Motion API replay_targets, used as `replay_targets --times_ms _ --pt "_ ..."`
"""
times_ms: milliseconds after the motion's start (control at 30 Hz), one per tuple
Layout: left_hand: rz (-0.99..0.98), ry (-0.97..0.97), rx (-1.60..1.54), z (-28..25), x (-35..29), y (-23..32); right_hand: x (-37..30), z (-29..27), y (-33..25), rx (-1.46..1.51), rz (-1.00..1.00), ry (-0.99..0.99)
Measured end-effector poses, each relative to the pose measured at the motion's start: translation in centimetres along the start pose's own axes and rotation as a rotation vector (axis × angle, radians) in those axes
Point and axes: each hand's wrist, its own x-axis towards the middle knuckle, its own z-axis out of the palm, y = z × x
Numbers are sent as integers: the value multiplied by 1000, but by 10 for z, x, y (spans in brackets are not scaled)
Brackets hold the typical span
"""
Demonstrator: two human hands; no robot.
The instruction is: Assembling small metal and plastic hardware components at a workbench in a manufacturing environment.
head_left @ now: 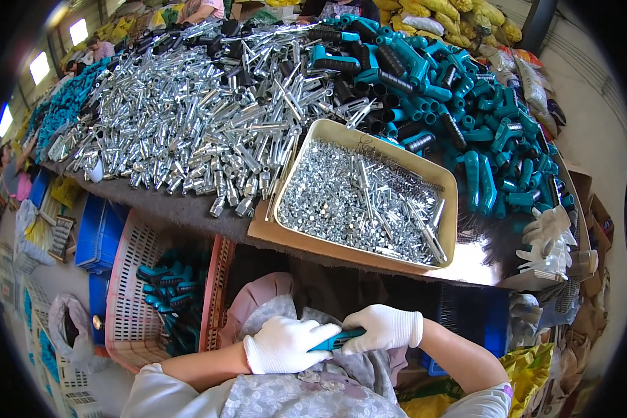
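Both my hands wear white knit gloves and meet above my lap. My left hand (285,345) is closed around one end of a teal plastic handle (333,341). From the other side, my right hand (383,327) grips the same piece, with its fingers bent over it. Only a short teal stretch shows between the gloves; the rest is hidden. Beyond the hands, on the table edge, stands a cream tray (449,230) holding small silver metal parts, thin rods and dark springs.
Silver metal tubes (181,111) cover the table's left and middle. Teal gun-shaped handles (477,125) with black grips are heaped at right, near white gloves (547,240). A pink plastic basket (129,299) below the table holds more handles. Other people (202,10) sit at the far side.
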Motion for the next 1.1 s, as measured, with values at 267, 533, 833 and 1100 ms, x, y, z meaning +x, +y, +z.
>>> replay_targets --times_ms 267,533,833,1100 --pt "-7 65 -25 -2 7 -11 -5 19 -20 -140 1 471" --pt "-174 200 -33 -20 12 -12 0 -34 -48 -291 -251 788" --pt "-228 389 -100 -35 2 4 109 -111 -63 -832 -249 1257" --pt "-202 331 -105 -39 0 -16 90 -121 -67 -1146 28 962"
